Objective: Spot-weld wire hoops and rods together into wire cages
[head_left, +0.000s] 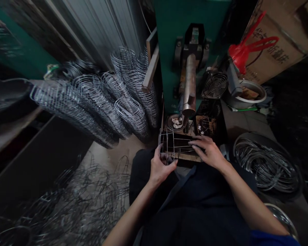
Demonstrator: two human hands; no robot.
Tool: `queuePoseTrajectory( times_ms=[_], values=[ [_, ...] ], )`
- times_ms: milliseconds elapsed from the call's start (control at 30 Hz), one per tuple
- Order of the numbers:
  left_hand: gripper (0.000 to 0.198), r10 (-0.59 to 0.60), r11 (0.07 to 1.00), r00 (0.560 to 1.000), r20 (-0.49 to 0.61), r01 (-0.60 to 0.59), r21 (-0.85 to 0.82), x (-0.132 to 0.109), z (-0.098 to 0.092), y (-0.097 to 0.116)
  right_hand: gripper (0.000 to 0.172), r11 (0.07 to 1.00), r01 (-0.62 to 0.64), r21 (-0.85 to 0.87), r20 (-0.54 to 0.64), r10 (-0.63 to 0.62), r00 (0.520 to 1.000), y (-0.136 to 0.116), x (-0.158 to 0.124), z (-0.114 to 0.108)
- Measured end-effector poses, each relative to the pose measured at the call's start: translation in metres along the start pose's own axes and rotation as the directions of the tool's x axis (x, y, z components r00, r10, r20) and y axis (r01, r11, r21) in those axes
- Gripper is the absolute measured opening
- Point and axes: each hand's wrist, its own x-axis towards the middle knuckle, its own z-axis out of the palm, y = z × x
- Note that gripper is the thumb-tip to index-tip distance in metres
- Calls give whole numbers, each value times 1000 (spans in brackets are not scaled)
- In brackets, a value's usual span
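Note:
A small frame of thin metal wires [174,143] lies on its side between my hands, below the metal arm of a green machine. My left hand [162,165] grips its left end, thumb and fingers curled round the wires. At the right end of the frame, my right hand [205,150] holds the long wires between thumb and fingers. The machine's round metal arm [190,85] points down toward the frame, with a narrow tip at its lower end. Under the wires is a wooden strip [187,157].
Tall stacks of wire rings [133,116] stand at the left. Loose bent wires [97,191] cover the floor at lower left. A round tray of wire pieces [267,164] sits at the right, below a metal bowl [259,89] and a red plastic object [240,54].

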Motion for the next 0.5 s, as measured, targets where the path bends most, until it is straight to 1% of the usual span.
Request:
queuePoseTrajectory(
  times_ms=[100,167,267,333,500],
  values=[
    [92,-12,999,1000,-12,11,-47,3,-3,5,28,988,62,-139,-36,-67,997,-5,4,3],
    [92,-26,995,1000,-2,26,-93,6,-4,9,31,980,73,-184,-62,-85,994,-7,7,4],
    [92,-38,988,999,8,39,-147,11,-5,14,31,985,101,-139,-117,-118,986,-9,15,5],
    [94,-31,987,1000,-4,30,-157,14,-6,15,31,986,127,-112,-157,-144,977,-7,21,5],
    [91,-1,986,999,-35,-5,-168,25,-8,11,31,983,174,-66,-215,-184,959,-2,38,9]
  ],
)
